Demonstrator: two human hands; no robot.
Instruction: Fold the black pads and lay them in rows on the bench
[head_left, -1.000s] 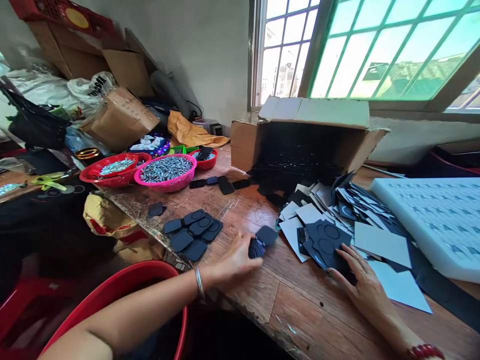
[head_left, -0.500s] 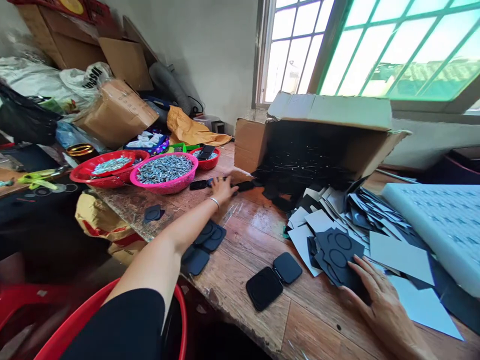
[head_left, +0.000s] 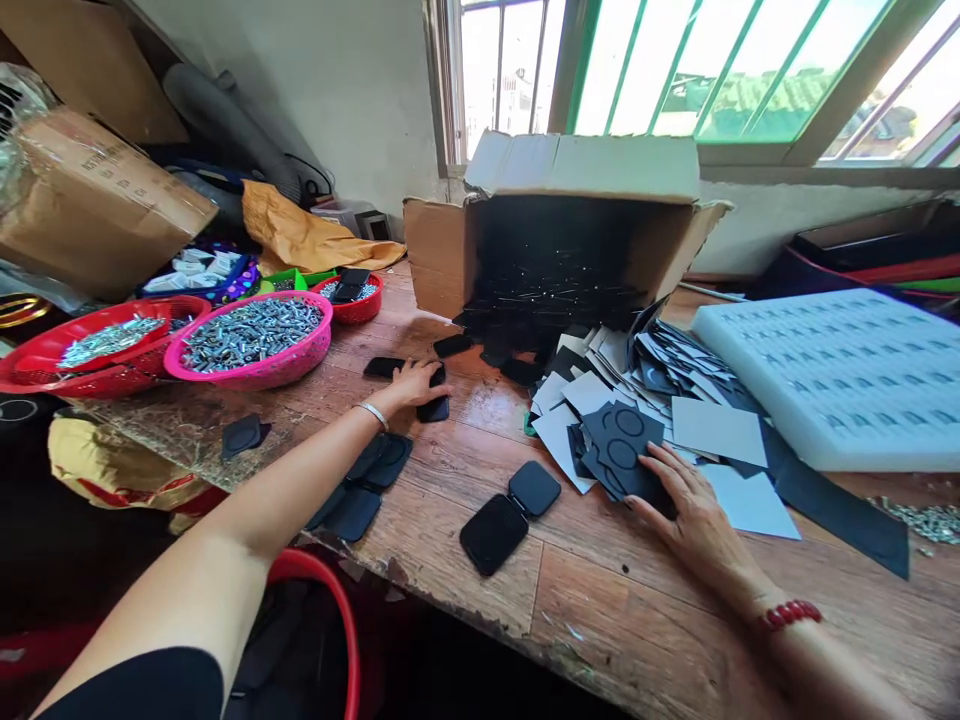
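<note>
My left hand (head_left: 415, 382) reaches to the middle of the table, closed over a black hinged case (head_left: 433, 408); its other flat part (head_left: 381, 367) sticks out to the left. Right of it, my right hand (head_left: 684, 500) lies with fingers spread on dark grey cards (head_left: 624, 440) marked with rings. What lies under that palm is hidden. An unfolded black case (head_left: 495, 535) with two square halves lies between my hands, nearer the front edge. More black cases (head_left: 354, 512) lie under my left forearm, partly covered by it.
A tipped carton (head_left: 442, 255) spills black pieces. White cards (head_left: 718, 430) and a white foam tray (head_left: 840, 400) are at the right. Pink (head_left: 324, 345) and red (head_left: 379, 300) baskets hold small metal parts at the left. A red tub (head_left: 349, 625) stands below the front edge.
My left hand has come nearer and right across the table, dragging the black hinged case with it. My right hand stays on the grey cards. The view has turned right.
</note>
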